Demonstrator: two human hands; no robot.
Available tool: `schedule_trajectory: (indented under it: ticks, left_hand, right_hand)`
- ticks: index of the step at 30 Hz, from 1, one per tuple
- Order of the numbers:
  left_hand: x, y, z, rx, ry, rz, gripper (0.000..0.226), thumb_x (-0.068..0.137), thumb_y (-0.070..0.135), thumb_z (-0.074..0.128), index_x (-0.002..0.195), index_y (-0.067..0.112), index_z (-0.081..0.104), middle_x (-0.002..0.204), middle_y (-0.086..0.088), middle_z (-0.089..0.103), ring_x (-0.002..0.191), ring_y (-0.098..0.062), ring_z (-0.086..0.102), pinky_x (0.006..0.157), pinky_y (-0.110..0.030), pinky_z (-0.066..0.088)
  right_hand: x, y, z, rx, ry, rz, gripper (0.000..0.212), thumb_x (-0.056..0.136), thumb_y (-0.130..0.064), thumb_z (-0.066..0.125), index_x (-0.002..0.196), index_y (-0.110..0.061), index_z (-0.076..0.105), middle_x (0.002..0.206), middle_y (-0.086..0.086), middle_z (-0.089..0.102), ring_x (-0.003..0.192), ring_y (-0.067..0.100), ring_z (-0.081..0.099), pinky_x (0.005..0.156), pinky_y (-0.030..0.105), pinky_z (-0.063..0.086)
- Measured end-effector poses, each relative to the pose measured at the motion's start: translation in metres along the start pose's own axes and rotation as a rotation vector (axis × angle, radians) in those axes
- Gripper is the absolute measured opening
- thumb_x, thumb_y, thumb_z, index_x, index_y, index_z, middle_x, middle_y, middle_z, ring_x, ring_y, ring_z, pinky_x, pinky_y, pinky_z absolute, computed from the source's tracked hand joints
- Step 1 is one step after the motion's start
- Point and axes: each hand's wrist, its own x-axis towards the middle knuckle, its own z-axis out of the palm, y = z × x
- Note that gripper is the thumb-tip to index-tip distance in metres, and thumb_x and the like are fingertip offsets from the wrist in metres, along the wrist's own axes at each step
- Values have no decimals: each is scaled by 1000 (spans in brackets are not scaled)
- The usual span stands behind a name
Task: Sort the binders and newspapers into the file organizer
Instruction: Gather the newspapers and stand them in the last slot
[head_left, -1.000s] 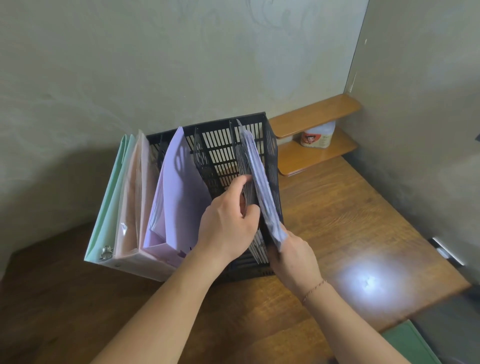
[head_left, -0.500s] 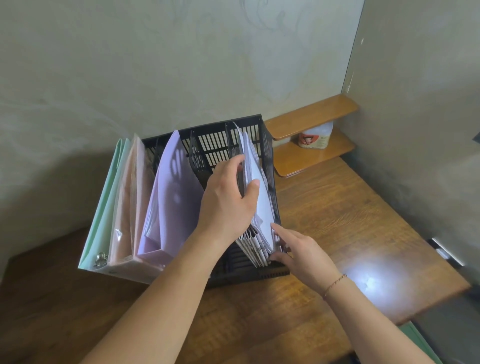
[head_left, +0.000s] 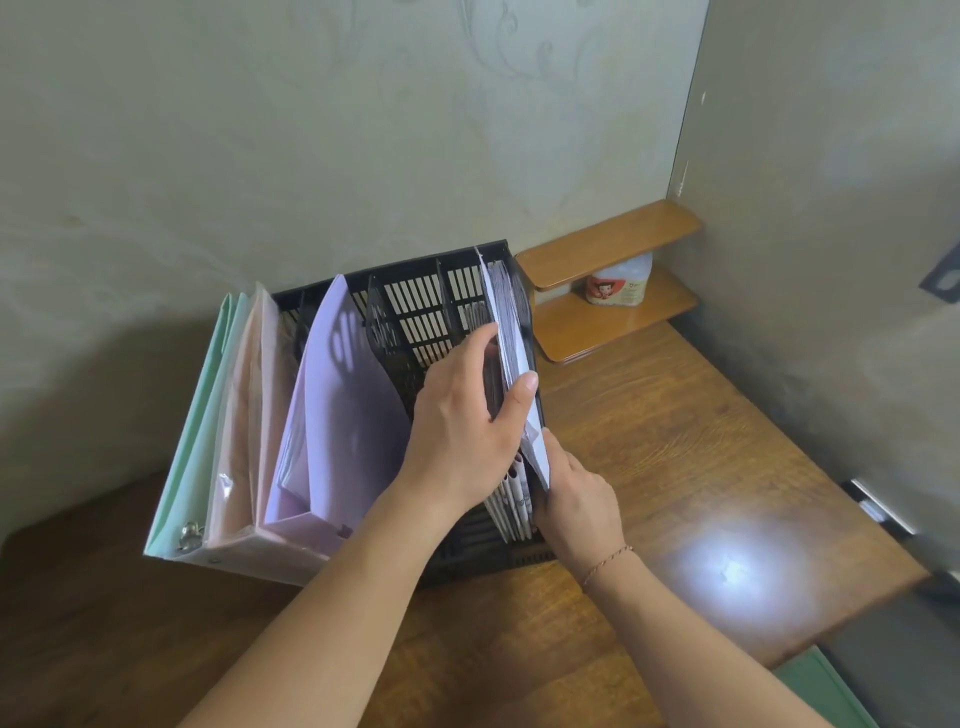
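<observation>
The fingers (head_left: 480, 343) of the left hand (head_left: 462, 431) are curled over the top edge of the folded white-and-grey newspapers (head_left: 511, 338), thumb clamped on their right face; the papers stand on edge in the rightmost slot of the black slatted plastic file organizer (head_left: 415, 306), long axis running front to back; the right hand (head_left: 576, 499), nearer the organizer's front right corner, pinches their lower front corner, so the coming push goes down and rearward; three pastel ring binders (head_left: 332, 415) fill the organizer's left slots on the wooden bench (head_left: 675, 441).

At the frame's centre a black slatted file organizer (head_left: 415, 306) stands upright, its left slots holding green (head_left: 200, 395), pink (head_left: 249, 415) and lilac binders (head_left: 337, 415), its rightmost slot packed with upright folded newspapers (head_left: 511, 332).
</observation>
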Motion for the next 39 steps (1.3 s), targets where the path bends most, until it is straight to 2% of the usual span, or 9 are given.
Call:
schedule_trajectory:
  ticks: [6, 11, 16, 19, 22, 26, 32, 36, 39]
  left_hand:
    - [-4, -4, -7, -229, 22, -8, 80, 87, 77, 30, 150, 28, 26, 146, 6, 45, 135, -9, 39, 111, -45, 37]
    - [-4, 24, -19, -314, 167, 208, 96, 83, 74, 47, 154, 25, 4, 163, 6, 12, 150, -7, 12, 123, -37, 16]
    - [8, 73, -1, -512, 12, 228, 112, 80, 47, 74, 155, 29, -7, 161, 24, 1, 145, 12, 6, 112, -5, 17]
    - [0, 81, 39, -754, -287, 74, 59, 80, 20, 78, 128, 43, 55, 129, 19, 62, 120, 1, 57, 91, -13, 50]
    - [-23, 65, 104, -857, -530, -124, 26, 80, 16, 80, 94, 37, 75, 101, 9, 76, 99, -12, 70, 86, -35, 59]
    - [-45, 49, 173, -823, -112, -429, 18, 65, 27, 90, 74, 35, 77, 77, 20, 75, 81, -9, 72, 84, -49, 58]
    - [-40, 28, 197, -755, -98, -283, 41, 70, -1, 84, 84, 35, 70, 81, 32, 71, 78, 14, 66, 71, -9, 53]
    - [-40, 5, 207, -643, -195, -359, 44, 56, 25, 96, 89, 40, 70, 84, 24, 73, 77, 17, 64, 84, -18, 55]
    - [-37, -5, 215, -754, -134, -436, 41, 68, 9, 88, 96, 30, 66, 91, 18, 75, 91, 1, 69, 80, -22, 57]
  right_hand:
    - [-3, 8, -35, 148, 202, -151, 50, 90, -31, 38, 132, -10, 55, 89, 10, 73, 67, 31, 66, 46, 34, 49]
    - [-7, 20, -115, 289, 405, -267, 19, 99, -38, 39, 102, -36, 58, 98, -32, 60, 89, -34, 39, 73, 21, 48]
    - [-49, 97, -213, 522, 380, 12, 34, 88, -46, 63, 87, -13, 69, 89, -25, 69, 89, -14, 61, 77, 6, 47]
    - [-85, 157, -228, 551, 371, 205, 32, 76, -60, 70, 77, -28, 71, 74, -15, 71, 76, 5, 69, 65, 18, 55]
    - [-99, 156, -210, 562, 339, 200, 9, 84, -16, 71, 91, -21, 69, 88, -20, 72, 83, -7, 65, 70, 12, 53]
    - [-110, 142, -165, 564, 369, 323, 27, 74, -75, 54, 83, -54, 68, 84, -46, 62, 84, -25, 56, 69, 0, 45]
    - [-103, 158, -122, 695, 482, 251, 40, 84, -24, 70, 103, -58, 62, 101, -34, 66, 98, -11, 60, 83, 11, 49]
    - [-103, 183, -110, 694, 385, 360, 50, 85, -17, 70, 98, -64, 60, 99, -37, 64, 97, -15, 58, 89, 20, 49]
    - [-90, 183, -107, 715, 328, 334, 48, 84, -23, 61, 101, -67, 56, 103, -39, 62, 103, -16, 55, 90, 11, 47]
